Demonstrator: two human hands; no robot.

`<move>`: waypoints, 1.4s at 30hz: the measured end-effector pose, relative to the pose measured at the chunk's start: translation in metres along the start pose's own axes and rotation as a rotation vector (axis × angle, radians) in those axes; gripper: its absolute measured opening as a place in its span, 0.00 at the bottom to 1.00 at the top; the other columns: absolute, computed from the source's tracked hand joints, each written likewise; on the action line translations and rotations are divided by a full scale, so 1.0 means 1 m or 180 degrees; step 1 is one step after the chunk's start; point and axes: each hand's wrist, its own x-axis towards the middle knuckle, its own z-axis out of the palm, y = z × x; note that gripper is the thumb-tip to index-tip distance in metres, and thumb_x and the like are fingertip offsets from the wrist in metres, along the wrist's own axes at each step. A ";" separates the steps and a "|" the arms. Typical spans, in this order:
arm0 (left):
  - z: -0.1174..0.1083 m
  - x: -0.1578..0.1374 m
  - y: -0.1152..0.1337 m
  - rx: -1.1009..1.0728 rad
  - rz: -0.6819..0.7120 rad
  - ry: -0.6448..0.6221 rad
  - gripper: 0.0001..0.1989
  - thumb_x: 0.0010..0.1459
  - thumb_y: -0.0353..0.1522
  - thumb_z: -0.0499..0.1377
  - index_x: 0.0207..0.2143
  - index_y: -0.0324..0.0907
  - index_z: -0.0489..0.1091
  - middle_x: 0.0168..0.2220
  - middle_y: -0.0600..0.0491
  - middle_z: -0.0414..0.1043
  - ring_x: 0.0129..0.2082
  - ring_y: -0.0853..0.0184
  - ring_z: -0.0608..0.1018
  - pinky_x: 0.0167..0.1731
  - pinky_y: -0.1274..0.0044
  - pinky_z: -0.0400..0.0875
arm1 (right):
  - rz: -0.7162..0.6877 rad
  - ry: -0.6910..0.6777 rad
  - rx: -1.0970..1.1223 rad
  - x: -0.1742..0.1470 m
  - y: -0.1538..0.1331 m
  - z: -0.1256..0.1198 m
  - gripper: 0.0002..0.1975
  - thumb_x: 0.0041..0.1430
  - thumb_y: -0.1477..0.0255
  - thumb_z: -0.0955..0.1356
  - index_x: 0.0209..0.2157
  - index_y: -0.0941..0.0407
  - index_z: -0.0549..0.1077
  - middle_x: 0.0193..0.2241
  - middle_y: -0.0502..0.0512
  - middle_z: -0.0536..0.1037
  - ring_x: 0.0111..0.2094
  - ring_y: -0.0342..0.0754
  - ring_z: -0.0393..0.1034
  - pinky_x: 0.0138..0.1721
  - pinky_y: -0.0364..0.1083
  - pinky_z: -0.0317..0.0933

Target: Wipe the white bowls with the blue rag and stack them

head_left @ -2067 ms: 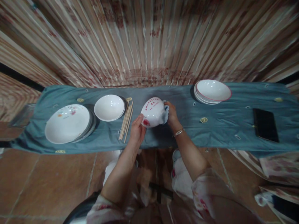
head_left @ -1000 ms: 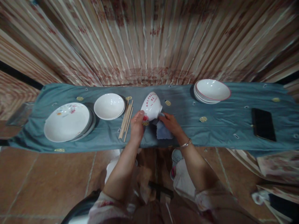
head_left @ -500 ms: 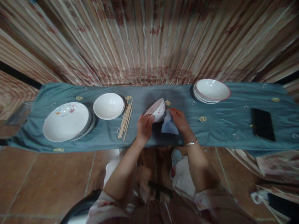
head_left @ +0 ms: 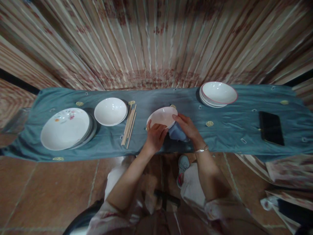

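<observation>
A white bowl (head_left: 160, 117) is held over the middle of the table, its inside facing up and toward me. My left hand (head_left: 156, 136) grips its near left side, with a finger at the rim. At the bowl's right edge, my right hand (head_left: 186, 125) has the thumb over the rim and holds a blue cloth (head_left: 178, 132) against the outside. The fingers behind the cloth are partly hidden. Left of the bowl lie several wooden chopsticks (head_left: 128, 125), close to my left hand.
Stacked large plates (head_left: 65, 130) with a flower print stand at the far left, beside a small stack of white bowls (head_left: 110, 111). Red-rimmed bowls (head_left: 219, 92) are stacked at the back right. A black phone-like object (head_left: 271, 128) lies on the blue-green tablecloth (head_left: 234, 137).
The bowl has turned from tilted on its side, printed outside showing, to inside up. My right thumb has come over its rim, and the cloth now sits partly under the bowl.
</observation>
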 end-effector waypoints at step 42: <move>-0.014 0.004 0.003 -0.4329 -0.2486 0.0977 0.24 0.42 0.36 0.75 0.43 0.42 0.74 0.32 0.55 0.76 0.33 0.68 0.77 0.35 0.77 0.78 | -0.0707 0.1285 0.0396 0.008 0.000 0.014 0.23 0.58 0.67 0.65 0.55 0.54 0.74 0.53 0.58 0.80 0.55 0.55 0.72 0.61 0.55 0.63</move>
